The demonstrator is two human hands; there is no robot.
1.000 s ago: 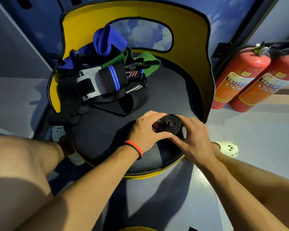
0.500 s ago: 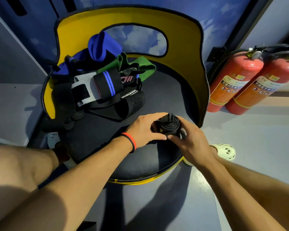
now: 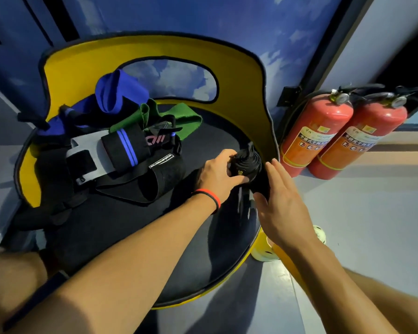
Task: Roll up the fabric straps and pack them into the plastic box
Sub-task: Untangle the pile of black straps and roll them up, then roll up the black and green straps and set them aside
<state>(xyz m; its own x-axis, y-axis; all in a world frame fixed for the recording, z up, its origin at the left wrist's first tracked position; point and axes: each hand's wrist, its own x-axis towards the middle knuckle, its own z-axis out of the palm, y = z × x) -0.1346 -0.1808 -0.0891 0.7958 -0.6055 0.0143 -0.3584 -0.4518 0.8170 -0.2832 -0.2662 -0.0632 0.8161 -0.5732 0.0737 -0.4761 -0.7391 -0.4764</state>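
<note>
My left hand (image 3: 217, 171) grips a rolled black strap (image 3: 247, 162) near the right edge of the round black seat (image 3: 130, 237). The roll's inner turns stick up in a cone with a loose tip. My right hand (image 3: 279, 201) is beside the roll with fingers straight, its palm against the roll's lower right side. A pile of unrolled straps (image 3: 121, 153) lies at the seat's back left: black ones, a black wrap with two blue stripes, a blue band (image 3: 116, 92) and a green band (image 3: 184, 116). No plastic box is in view.
The seat has a tall yellow curved backrest (image 3: 246, 75) close behind the roll. Two red fire extinguishers (image 3: 323, 133) stand on the floor to the right. A pale perforated shoe (image 3: 319, 235) shows under my right forearm. My bare knee is at the lower left.
The roll's centre has pushed up into a cone. My right hand has let go of the roll and its fingers have straightened beside it. The left hand keeps its grip.
</note>
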